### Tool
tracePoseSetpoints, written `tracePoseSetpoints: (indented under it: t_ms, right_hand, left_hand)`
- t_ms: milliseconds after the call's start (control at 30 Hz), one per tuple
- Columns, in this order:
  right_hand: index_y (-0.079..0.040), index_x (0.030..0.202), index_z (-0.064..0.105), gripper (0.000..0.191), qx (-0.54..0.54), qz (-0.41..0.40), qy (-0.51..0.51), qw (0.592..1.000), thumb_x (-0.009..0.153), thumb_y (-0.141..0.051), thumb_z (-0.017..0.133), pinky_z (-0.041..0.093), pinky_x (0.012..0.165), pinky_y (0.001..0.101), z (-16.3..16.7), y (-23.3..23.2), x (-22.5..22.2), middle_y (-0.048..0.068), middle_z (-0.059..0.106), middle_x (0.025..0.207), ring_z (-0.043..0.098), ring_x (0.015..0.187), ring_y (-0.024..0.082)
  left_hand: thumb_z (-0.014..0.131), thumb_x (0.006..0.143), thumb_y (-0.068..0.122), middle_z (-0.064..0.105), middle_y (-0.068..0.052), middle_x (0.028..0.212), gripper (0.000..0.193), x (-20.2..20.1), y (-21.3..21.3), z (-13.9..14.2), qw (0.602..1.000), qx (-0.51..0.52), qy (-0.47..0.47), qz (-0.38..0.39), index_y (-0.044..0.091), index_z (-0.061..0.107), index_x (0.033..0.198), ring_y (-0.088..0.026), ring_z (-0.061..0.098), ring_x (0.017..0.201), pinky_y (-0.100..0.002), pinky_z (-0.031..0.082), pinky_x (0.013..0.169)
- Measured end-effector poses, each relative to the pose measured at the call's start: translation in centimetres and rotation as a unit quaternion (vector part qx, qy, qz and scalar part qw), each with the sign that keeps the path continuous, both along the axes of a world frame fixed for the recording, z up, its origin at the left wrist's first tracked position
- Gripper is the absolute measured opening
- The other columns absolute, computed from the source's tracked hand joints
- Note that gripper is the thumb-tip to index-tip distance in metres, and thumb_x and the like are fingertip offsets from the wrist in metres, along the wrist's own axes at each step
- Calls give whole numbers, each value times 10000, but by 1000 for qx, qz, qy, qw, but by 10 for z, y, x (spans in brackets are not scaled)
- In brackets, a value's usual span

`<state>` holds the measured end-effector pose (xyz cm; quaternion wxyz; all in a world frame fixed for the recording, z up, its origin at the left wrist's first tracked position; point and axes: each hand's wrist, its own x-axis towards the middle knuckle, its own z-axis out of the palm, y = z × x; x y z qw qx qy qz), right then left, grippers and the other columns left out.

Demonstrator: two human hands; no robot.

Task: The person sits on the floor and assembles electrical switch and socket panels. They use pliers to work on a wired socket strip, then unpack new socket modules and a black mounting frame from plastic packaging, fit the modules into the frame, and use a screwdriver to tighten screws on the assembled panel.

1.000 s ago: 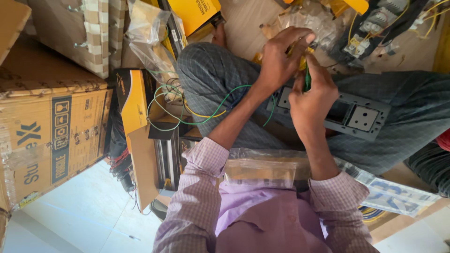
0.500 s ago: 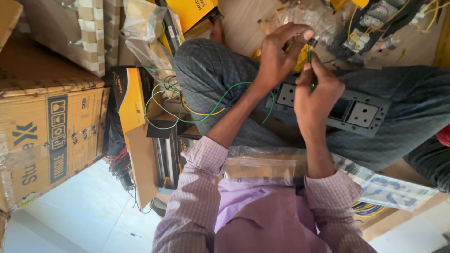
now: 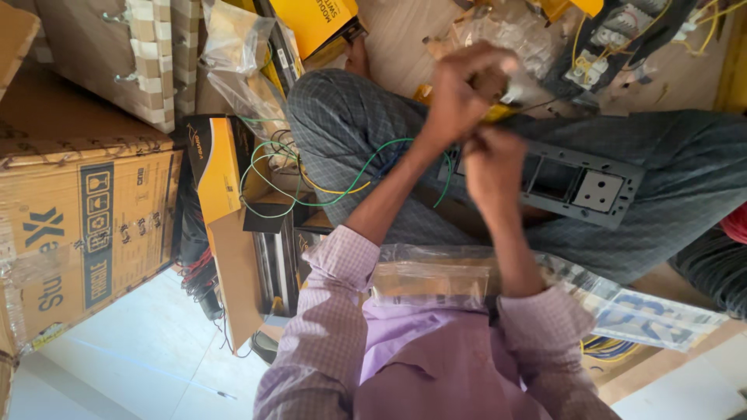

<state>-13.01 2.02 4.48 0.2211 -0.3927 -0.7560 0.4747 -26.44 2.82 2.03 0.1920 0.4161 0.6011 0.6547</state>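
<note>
1. Work item: grey switch plate [image 3: 580, 185], lying across the lap on grey checked trousers [image 3: 342, 132]. One white socket module sits in its right part; the opening beside it shows dark.
2. Left hand [image 3: 461, 93]: I see it curled tight, fingers closed on a small yellow-handled tool or part at the plate's upper edge (blurred, can't tell exactly which). Fist sits above the plate's left end.
3. Right hand [image 3: 492, 167]: directly below the left hand, touching it, fingers bent in against the plate's left end. It covers that end of the plate; whether it grips the plate or only presses it, I can't tell.
4. Wiring: green wire [image 3: 311, 198] loops from the hands' area out to the left, over the trouser leg; a yellow wire [image 3: 331, 189] runs w/ it near the knee.
5. Near lap: clear plastic bag [image 3: 436, 272] lies across the body just below the forearms, between plate and lilac shirt [image 3: 436, 342].
6. Further out: orange-and-black box [image 3: 218, 163] left of the knee; large cardboard carton [image 3: 85, 233] at far left on pale floor.
7. Top right: second panel w/ yellow wires [image 3: 615, 35], well apart from the hands.
</note>
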Motion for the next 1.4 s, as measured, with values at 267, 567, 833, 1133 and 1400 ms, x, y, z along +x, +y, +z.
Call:
tracePoseSetpoints:
  t_ms: [267, 567, 833, 1133, 1400]
  right_hand:
    - [-26, 1033, 659, 73, -32, -28, -57, 997, 1034, -99, 660, 496, 626, 407, 43, -7, 27, 153, 653, 801, 641, 663, 246]
    - [17, 1172, 635, 311, 126, 67, 70, 987, 878, 96, 703, 535, 808, 395, 38, 37, 4, 152, 672, 1155, 654, 921, 287]
    - [-3, 945, 668, 187, 178, 70, 73, 979, 815, 93, 761, 525, 821, 420, 17, 0, 13, 169, 658, 1004, 679, 943, 351]
    - [-25, 971, 599, 244, -88, -97, 96, 987, 1063, -158, 783, 555, 714, 311, 3, 13, 16, 63, 641, 805, 712, 779, 138]
    - [-15, 1036, 662, 232, -9, -70, 62, 996, 940, -63, 867, 552, 728, 296, -21, 48, 10, 35, 720, 914, 689, 813, 141]
  left_hand:
    - [701, 984, 223, 535, 42, 643, 201, -24, -4, -26, 985, -121, -95, 85, 42, 766, 1041, -14, 446, 556, -257, 349, 503]
    - [654, 1051, 256, 647, 40, 793, 278, -9, -7, -28, 953, -41, -296, -52, -12, 726, 1041, -39, 574, 705, -252, 450, 624]
    - [656, 1025, 306, 699, 35, 781, 320, -19, 1, -46, 950, -21, -293, 106, -3, 737, 1032, -51, 616, 712, -263, 506, 662]
    - [647, 1083, 317, 621, 52, 844, 337, -10, -4, -41, 947, -36, -313, -67, 8, 709, 963, -29, 512, 787, -255, 439, 688]
    - [642, 1085, 312, 567, 55, 829, 316, -9, -7, -33, 942, -24, -331, -44, 13, 710, 1011, -38, 479, 773, -255, 407, 687]
